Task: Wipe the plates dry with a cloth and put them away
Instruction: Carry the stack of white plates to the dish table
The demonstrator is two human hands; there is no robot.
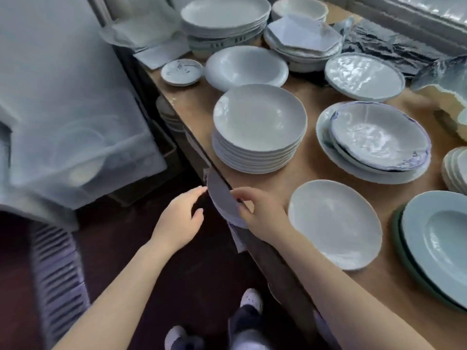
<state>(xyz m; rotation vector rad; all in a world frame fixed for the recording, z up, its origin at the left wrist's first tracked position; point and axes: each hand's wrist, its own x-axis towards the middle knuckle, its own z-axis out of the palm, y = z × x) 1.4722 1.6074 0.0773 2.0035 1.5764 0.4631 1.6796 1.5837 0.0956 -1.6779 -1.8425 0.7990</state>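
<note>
Plate in hand: a small stack of plates (226,204), seen edge-on and nearly upright, sits at the near edge of the table (300,170), partly over the floor side.
Left hand (180,218): fingers loosely curved; fingertips touch the left face of the held stack at its upper rim; no full wrap is visible.
Right hand (257,210): thumb and fingers pinch the stack's rim from the table side; this hand appears to carry the weight.
Cloth: none can be identified in either hand; blur makes a thin cloth against the plates impossible to rule out.
Head view, table: a tall pile of white plates (259,130) stands just beyond the hands; a single white plate (336,223) lies to the right of the right hand; a blue-patterned plate (379,137) rests on a larger one further right; more stacks fill the far end.
Head view, left: a translucent plastic bin (75,137) with round dishes faintly showing inside stands on the floor side, well apart from the table.
Step in hand (judgement): handling of one small stack at the table edge, either about to be wiped or being carried off for storage; which cannot be told.
Next move (judgement): secure a two-handed grip before the stack leaves the table edge, then level it.
Risk (judgement): upright plates held by a rim pinch may slip apart.
</note>
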